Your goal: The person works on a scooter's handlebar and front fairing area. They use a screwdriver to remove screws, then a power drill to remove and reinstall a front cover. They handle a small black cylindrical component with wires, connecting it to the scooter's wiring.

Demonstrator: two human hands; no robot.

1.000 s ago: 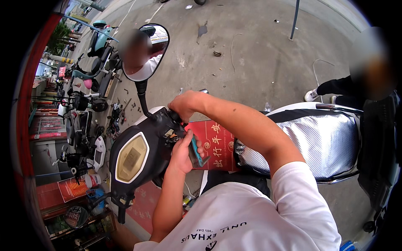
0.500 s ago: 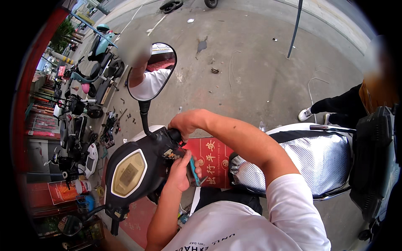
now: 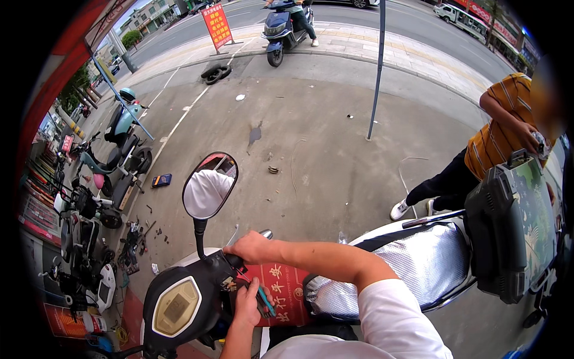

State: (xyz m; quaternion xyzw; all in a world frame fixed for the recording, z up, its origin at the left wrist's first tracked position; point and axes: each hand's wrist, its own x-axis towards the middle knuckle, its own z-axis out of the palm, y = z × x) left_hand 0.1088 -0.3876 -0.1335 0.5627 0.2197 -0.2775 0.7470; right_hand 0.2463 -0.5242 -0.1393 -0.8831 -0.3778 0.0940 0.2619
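A black-and-white scooter front with a pale gold dashboard (image 3: 177, 306) stands before me at the left. Its round-edged mirror (image 3: 208, 192) rises from the handlebar. My right hand (image 3: 252, 246) reaches across and wraps round the far handlebar grip (image 3: 234, 261); most of its fingers are hidden. Just nearer, my left hand (image 3: 250, 304) is closed on a slim teal-handled tool (image 3: 266, 301), whose working end I cannot make out. Beside the left hand, loose wiring and exposed fittings (image 3: 229, 283) show on the handlebar's inner side.
A silver-covered seat (image 3: 394, 263) and a black top box (image 3: 496, 233) extend right. A person in an orange striped shirt (image 3: 493, 140) stands behind the box. Parked scooters (image 3: 89, 221) line the left; tyres (image 3: 216, 74), a pole (image 3: 378, 72) and scattered parts lie beyond.
My view has tilted up, bringing the road and a scooter rider into sight. My right hand stays at the grip; my left hand keeps the teal-handled tool, now angled differently.
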